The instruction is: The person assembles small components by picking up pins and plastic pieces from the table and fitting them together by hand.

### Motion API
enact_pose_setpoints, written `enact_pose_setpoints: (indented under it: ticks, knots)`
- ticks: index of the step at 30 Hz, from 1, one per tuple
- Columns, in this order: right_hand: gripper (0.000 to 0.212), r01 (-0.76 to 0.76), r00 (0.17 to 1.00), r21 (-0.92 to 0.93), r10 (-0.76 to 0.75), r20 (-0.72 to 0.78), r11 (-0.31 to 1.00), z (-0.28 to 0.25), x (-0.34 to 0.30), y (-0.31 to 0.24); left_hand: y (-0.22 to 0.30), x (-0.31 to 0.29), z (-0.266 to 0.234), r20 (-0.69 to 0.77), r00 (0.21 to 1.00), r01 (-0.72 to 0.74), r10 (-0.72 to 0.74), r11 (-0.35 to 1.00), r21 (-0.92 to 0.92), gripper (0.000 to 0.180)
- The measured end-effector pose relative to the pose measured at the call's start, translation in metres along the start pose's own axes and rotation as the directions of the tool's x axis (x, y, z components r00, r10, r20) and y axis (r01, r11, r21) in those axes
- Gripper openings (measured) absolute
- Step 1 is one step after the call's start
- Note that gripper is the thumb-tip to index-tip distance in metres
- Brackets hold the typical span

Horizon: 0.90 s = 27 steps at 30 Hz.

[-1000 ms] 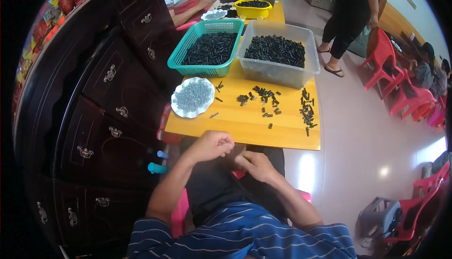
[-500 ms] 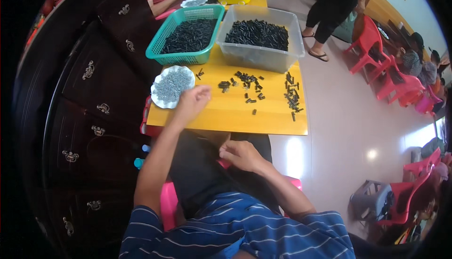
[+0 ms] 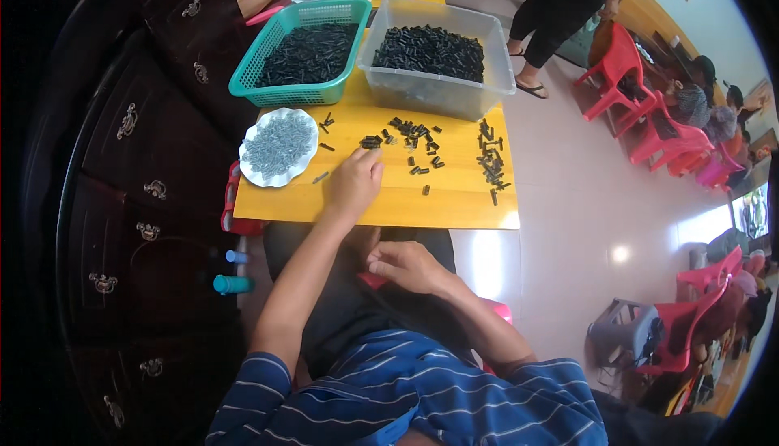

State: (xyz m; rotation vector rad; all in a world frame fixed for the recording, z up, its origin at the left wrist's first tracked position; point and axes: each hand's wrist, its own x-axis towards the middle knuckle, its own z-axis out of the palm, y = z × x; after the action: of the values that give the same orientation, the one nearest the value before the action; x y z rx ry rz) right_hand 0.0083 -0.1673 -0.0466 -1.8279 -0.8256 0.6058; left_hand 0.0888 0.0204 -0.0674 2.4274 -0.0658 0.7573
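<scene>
My left hand [image 3: 355, 184] is over the yellow table, closed, with its fingertips beside a small cluster of short black tube-like pieces [image 3: 371, 142]. Whatever is between its fingers is hidden. To its left stands a scalloped white plate [image 3: 248, 172] heaped with small silvery metal pieces [image 3: 280, 146]. One thin piece [image 3: 320, 176] lies on the table between plate and hand. My right hand [image 3: 410, 266] hovers above my lap, just below the table edge, thumb and fingers drawn together; I cannot make out anything in it. Several more black pieces [image 3: 418, 133] lie beyond my left hand.
A green basket [image 3: 304, 97] and a clear plastic bin [image 3: 438, 95], both full of black pieces, stand farther back on the table [image 3: 381, 202]. More black pieces [image 3: 492, 158] lie along its right side. Dark drawers [image 3: 122, 170] rise at left. Another person sits beyond; one stands at right.
My left hand has moved right, from the plate's edge to the black pieces, and its fingers have curled in. My right hand stays over my lap. The whole view has shifted slightly.
</scene>
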Motion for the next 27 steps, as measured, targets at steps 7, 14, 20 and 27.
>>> enact_pose_setpoints:
  ticks: [7, 14, 20, 27]
  knots:
    - [0.018, -0.001, 1.0, 0.006, 0.001, 0.02, 1.0, 0.0, 0.001, 0.0, -0.01, 0.013, 0.011, 0.007, 1.0, 0.003, -0.003, 0.999, 0.032, 0.013]
    - [0.017, -0.003, 1.0, 0.013, 0.003, 0.021, 1.0, 0.0, 0.003, -0.001, -0.01, 0.012, 0.011, 0.032, 0.999, 0.004, -0.006, 0.997, 0.079, 0.007]
    - [0.011, 0.017, 1.0, 0.281, -0.016, -0.005, 0.959, 0.005, 0.007, 0.018, -0.008, 0.006, 0.002, 0.042, 0.999, -0.009, 0.009, 1.0, -0.007, 0.008]
    - [0.017, -0.092, 0.941, -0.032, 0.077, -0.329, 0.995, -0.041, 0.003, 0.002, -0.022, -0.017, -0.022, -0.051, 0.99, 0.106, -0.129, 0.942, -0.319, 0.006]
